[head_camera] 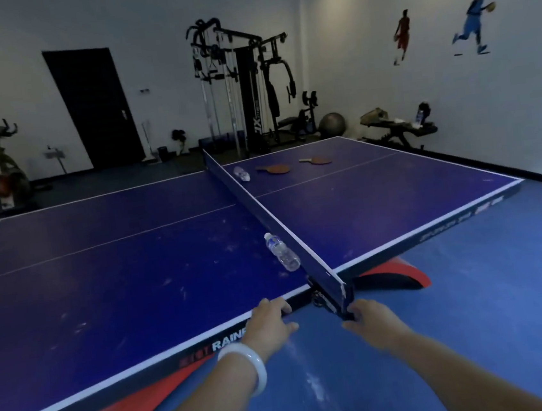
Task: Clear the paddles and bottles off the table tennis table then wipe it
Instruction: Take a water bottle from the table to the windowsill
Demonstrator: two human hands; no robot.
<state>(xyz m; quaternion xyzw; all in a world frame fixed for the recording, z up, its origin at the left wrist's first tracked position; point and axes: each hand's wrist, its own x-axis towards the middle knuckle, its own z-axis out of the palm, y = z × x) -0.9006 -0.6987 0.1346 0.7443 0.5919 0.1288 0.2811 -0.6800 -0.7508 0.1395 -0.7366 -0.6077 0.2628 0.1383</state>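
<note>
table (109,272) | bottles (282,252) (242,174) lying | paddles (275,169) (317,160) flat

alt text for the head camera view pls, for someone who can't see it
A person's left hand grips the near edge of a blue table tennis table while the right hand holds the net post. A clear bottle lies by the near end of the net; another bottle and two paddles lie at the far end.

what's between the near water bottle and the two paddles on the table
In the head view, the net runs between the near water bottle and the two paddles.
</note>
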